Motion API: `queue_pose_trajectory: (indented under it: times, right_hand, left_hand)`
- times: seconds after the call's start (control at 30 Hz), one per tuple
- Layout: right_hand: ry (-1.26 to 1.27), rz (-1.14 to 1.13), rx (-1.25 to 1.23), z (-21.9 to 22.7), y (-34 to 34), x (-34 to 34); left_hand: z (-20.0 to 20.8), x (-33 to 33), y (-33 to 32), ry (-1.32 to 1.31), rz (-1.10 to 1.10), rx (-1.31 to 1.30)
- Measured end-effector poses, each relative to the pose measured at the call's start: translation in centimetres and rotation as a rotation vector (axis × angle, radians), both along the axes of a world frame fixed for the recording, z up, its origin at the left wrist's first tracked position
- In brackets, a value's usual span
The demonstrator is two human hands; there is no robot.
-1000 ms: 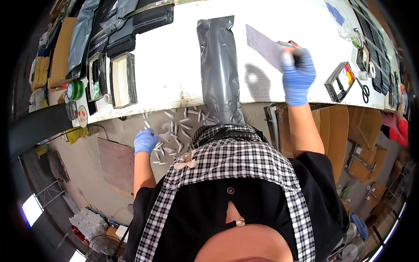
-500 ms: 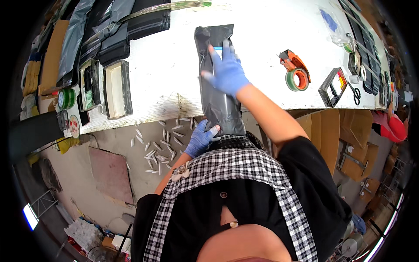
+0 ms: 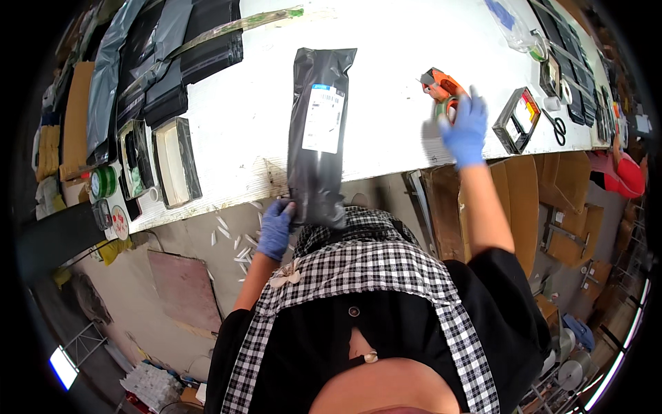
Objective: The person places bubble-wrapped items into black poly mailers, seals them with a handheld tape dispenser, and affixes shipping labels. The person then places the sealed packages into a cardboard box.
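A long black plastic mailer bag (image 3: 314, 186) with a white shipping label (image 3: 323, 119) lies over the near edge of the white table, its near end hanging past the edge toward my apron. My left hand (image 3: 276, 229), in a blue glove, is closed on the bag's near left edge. To the right, my right hand (image 3: 465, 131), also gloved in blue, is at an orange tape dispenser (image 3: 441, 84) with its fingers stretched out. That hand partly covers the tape roll; whether it touches the dispenser is unclear.
Stacked black bags (image 3: 210, 41) lie at the far left, near two open boxes (image 3: 176, 160). At right are a frame-like box (image 3: 517, 121) and scissors (image 3: 557, 127). Small white pieces litter the floor (image 3: 234, 297). Cardboard (image 3: 514, 207) stands below the table; another person (image 3: 624, 172) is far right.
My right hand has left the bag and moved right to the tape dispenser, uncovering the label. My left hand and the bag's near end have shifted slightly left and nearer me.
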State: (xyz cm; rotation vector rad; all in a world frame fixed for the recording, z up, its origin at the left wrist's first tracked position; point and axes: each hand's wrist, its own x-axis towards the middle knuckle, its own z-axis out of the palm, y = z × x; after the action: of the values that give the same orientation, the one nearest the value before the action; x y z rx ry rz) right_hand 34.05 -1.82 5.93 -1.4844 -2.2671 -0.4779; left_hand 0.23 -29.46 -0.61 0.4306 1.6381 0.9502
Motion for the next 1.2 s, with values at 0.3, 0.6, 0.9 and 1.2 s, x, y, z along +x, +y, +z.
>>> queue_pose_trajectory:
  times: [0.3,0.6,0.9,1.2]
  right_hand:
    - [0.629,-0.253,-0.941,-0.5,3.3,3.4]
    - [1.001,0.596,-1.187,-2.1,-16.0,-2.6]
    - [0.468,0.753,-0.613,-2.0,-18.3,-4.9]
    - [0.325,0.582,-0.743,-6.9,-18.6,1.1]
  left_hand:
    - [6.3,0.5,0.6,0.899,-0.070,0.328]
    - [11.4,5.1,3.8,-0.530,-0.044,0.190]
    - [11.1,3.9,2.0,0.053,-0.059,0.154]
    - [5.3,-2.4,3.5,0.977,-0.266,-0.035]
